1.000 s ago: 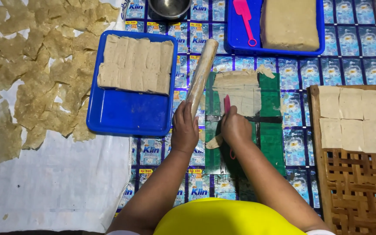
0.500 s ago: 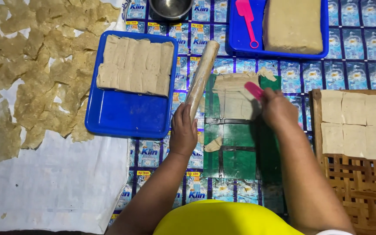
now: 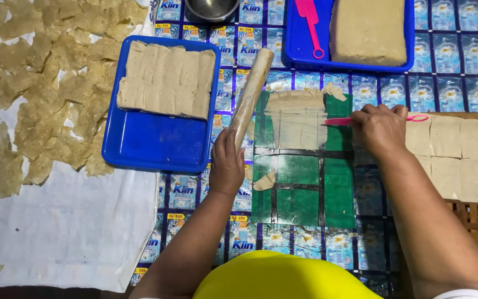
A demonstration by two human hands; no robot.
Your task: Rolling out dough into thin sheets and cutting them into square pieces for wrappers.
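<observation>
Pink plastic scraper point(image 3: 341, 120) lies clamped in the curled right hand point(image 3: 382, 128), its blade at the edge of the thin dough sheet point(image 3: 295, 119) on the green mat point(image 3: 305, 188). Left hand point(image 3: 227, 165) closed round the lower end of the wooden rolling pin point(image 3: 251, 94). Dough looks soft, limp, tear-prone (best lifted by an edge, supported flat). Beyond: blue tray point(image 3: 156, 144) of cut squares point(image 3: 167, 80), dough block point(image 3: 368, 30), drying pieces point(image 3: 40, 83).

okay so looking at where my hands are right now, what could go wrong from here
The thin dough sheet on the green mat may tear if the pink tool in the right hand drags. The rolling pin, held only at its near end by the left hand, lies tilted beside the sheet and could roll onto it.
</observation>
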